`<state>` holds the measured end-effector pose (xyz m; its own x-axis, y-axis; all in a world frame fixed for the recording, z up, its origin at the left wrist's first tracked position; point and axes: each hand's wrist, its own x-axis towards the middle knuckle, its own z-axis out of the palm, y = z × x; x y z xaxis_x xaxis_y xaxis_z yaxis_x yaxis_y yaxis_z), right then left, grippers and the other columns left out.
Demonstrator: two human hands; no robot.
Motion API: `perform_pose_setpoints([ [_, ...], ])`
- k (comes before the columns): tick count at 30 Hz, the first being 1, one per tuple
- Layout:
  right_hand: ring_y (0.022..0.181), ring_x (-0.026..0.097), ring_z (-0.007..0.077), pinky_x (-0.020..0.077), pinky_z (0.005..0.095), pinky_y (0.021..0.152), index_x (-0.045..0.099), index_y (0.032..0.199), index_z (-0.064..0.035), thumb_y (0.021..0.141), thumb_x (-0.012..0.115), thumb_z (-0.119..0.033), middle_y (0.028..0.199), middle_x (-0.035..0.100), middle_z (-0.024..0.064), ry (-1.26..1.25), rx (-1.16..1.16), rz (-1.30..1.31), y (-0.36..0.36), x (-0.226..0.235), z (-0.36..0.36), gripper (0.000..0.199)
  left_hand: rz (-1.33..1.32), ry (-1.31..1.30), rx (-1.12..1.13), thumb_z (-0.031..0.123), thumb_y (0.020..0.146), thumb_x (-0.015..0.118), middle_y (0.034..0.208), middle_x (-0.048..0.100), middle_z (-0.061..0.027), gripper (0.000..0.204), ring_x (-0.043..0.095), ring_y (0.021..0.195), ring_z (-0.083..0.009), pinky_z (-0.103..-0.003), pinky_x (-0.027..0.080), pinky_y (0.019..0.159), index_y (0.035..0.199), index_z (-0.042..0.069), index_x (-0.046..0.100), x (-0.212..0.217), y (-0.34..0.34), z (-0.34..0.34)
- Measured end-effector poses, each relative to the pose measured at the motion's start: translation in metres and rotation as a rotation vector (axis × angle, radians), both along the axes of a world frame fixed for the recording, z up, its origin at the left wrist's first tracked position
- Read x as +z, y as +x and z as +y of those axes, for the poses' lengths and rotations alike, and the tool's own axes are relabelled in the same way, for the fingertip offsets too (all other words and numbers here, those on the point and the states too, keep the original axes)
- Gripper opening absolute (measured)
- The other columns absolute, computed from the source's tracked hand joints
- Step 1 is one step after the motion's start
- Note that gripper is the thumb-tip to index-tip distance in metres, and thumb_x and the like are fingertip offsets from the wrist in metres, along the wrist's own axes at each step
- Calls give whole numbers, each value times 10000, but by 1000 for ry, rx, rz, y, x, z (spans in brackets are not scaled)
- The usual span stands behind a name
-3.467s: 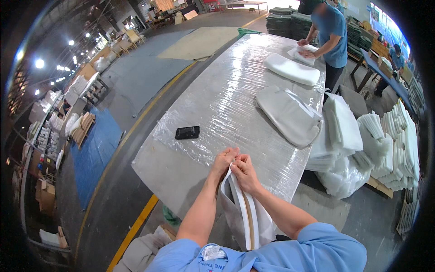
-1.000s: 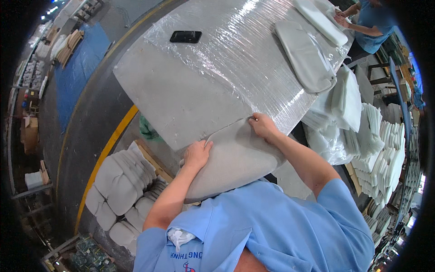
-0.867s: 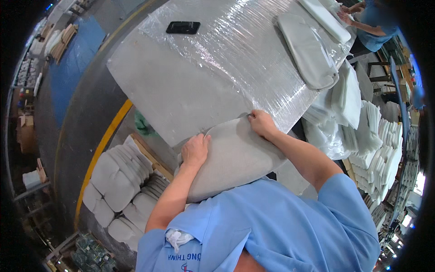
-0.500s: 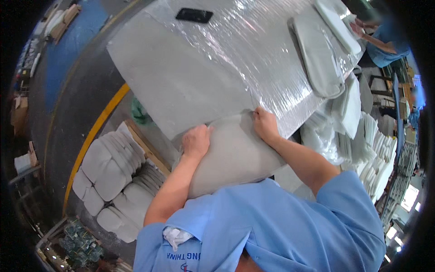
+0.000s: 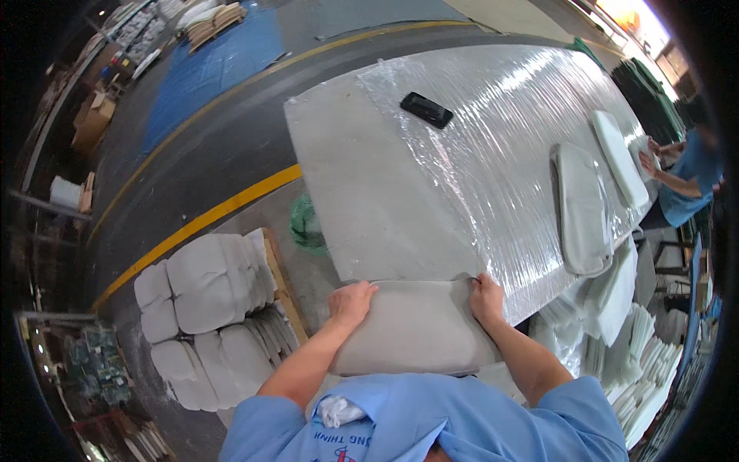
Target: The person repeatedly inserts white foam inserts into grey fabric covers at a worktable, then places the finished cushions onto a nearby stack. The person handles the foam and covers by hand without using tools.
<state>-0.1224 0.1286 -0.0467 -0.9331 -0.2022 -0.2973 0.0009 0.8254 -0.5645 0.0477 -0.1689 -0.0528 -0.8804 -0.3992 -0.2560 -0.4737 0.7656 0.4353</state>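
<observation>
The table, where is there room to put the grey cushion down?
The near half of the table is bare, between the black phone and the cushion held by the left hand and right hand. The far right end is crowded with two flat pads.

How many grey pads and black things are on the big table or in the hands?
Grey pads: 3, one held by left hand and right hand, two lying on the table
Black flat objects: 1
Total: 4
</observation>
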Motion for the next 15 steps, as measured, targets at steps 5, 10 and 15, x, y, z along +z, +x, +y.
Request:
perform_pose_setpoints([
  [5,971,677,479,523,552,839,665,1071,-22,951,621,-184,956,711,275,55,106,119,-5,-11,8,206,53,-16,-42,426,1022,588,865,726,-194,360,701,866,-422,-553,531,768,944,90,694,5,-6,-3],
  [10,1041,696,421,560,522,885,613,1321,-90,936,702,-191,1191,688,254,-67,105,64,7,21,39,408,102,51,186,502,949,669,1188,708,-207,421,660,1146,-416,-541,514,907,1121,118,695,28,44,-17],
  [15,1162,662,364,592,493,907,256,1629,-116,974,741,-239,1390,587,234,-560,-415,-686,59,51,117,825,-207,536,490,594,909,718,1311,669,-247,841,662,1167,-326,-406,515,989,1390,-80,572,46,105,-22],
])
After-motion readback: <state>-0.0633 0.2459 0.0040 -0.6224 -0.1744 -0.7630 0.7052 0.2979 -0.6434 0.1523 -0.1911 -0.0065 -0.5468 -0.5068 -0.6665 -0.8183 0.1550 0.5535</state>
